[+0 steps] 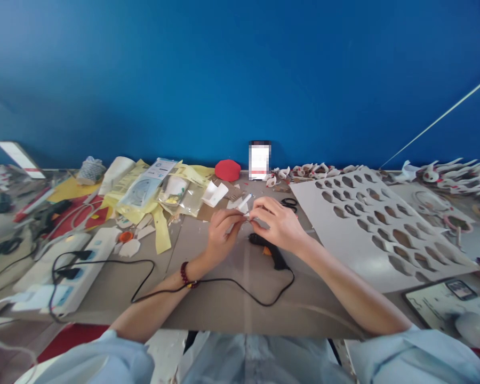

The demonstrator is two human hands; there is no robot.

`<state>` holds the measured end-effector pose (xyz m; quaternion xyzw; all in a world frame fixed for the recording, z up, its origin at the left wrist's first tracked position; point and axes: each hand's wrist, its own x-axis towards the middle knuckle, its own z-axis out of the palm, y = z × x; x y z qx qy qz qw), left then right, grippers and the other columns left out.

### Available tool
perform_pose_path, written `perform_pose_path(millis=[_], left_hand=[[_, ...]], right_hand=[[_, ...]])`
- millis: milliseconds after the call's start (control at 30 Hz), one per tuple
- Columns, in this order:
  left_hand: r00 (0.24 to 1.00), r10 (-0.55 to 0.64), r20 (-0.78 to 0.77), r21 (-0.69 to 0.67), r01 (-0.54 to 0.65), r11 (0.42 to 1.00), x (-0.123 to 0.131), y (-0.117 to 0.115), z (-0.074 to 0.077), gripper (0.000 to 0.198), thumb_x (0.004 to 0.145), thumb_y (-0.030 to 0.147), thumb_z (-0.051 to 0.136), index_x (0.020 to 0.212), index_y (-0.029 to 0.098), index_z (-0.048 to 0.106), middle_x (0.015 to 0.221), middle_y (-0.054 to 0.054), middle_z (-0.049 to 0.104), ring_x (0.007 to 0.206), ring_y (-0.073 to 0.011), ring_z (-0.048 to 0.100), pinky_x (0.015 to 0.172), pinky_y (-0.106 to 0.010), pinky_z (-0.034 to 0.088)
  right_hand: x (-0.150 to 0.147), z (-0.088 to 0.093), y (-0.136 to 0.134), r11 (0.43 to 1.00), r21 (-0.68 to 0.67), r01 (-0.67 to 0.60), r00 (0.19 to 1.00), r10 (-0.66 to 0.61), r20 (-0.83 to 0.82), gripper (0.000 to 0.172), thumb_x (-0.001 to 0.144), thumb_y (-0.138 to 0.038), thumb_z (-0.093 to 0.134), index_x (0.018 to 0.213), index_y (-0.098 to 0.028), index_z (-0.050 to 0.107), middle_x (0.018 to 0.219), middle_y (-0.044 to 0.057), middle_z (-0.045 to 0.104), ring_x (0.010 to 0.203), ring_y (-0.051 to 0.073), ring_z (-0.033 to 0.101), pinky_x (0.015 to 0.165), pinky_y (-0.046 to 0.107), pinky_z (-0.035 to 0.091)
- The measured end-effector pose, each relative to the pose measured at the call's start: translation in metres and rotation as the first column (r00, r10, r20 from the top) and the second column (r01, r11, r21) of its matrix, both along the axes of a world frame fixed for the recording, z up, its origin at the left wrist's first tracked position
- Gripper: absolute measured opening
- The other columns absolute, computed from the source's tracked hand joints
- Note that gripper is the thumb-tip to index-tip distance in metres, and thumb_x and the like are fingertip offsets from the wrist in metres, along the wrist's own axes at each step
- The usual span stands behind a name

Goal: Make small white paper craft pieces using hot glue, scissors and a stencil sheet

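My left hand (pixel 222 232) and my right hand (pixel 278 223) meet over the middle of the table, fingertips nearly touching. Each is closed in a pinch around something small and pale that my fingers mostly hide. Under my right hand lies a black glue gun (pixel 278 258) with an orange trigger, its cord looping left beneath my left wrist. White paper scraps (pixel 245 203) show just beyond my fingertips. Black scissors (pixel 290 203) rest behind my right hand, partly covered by it.
A large white sheet with cut-out holes (pixel 328 224) covers the right side. Power strips (pixel 92 266) with plugged cables lie left. Bagged parts (pixel 178 190), a red round piece (pixel 228 170), a lit phone (pixel 260 160) and several white figures (pixel 318 170) line the blue wall.
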<state>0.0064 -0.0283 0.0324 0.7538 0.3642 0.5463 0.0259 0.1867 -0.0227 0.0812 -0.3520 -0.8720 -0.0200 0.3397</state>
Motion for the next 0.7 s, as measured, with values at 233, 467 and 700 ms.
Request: perform_pose_path(millis=[233,467,700], left_hand=[[1.0,0.001,-0.003,-0.028,-0.001,1.0,0.0004,-0.0007,0.0006,0.013,0.085,0.013,0.055,0.087,0.022,0.064,0.087,-0.002,0.067,0.082,-0.0149,0.061,0.075,-0.031,0.047],[1.0,0.007,0.009,-0.042,-0.007,0.999,0.0015,-0.0014,-0.0005,0.012,0.085,0.013,0.055,0.085,0.022,0.064,0.087,-0.002,0.067,0.084,-0.0147,0.062,0.077,-0.03,0.047],[1.0,-0.002,0.003,-0.045,0.002,0.999,0.0019,-0.0023,0.0012,0.011,0.084,0.013,0.056,0.085,0.021,0.064,0.086,-0.002,0.067,0.083,-0.0148,0.062,0.077,-0.03,0.047]], right_hand=[[0.0022,0.0008,0.0014,0.997,-0.077,-0.019,1.0,0.019,-0.006,0.013,0.082,-0.014,0.05,0.085,-0.022,0.06,0.095,0.005,0.058,0.087,0.015,0.056,0.056,0.022,0.039],[0.0046,0.001,0.0029,0.992,-0.119,-0.045,0.999,0.044,-0.007,0.012,0.083,-0.015,0.051,0.084,-0.022,0.061,0.098,0.005,0.057,0.088,0.015,0.056,0.06,0.023,0.041],[0.0048,0.0016,0.0043,0.988,-0.142,-0.054,0.998,0.051,-0.019,0.011,0.083,-0.015,0.051,0.083,-0.021,0.06,0.096,0.003,0.058,0.087,0.014,0.057,0.059,0.022,0.04]])
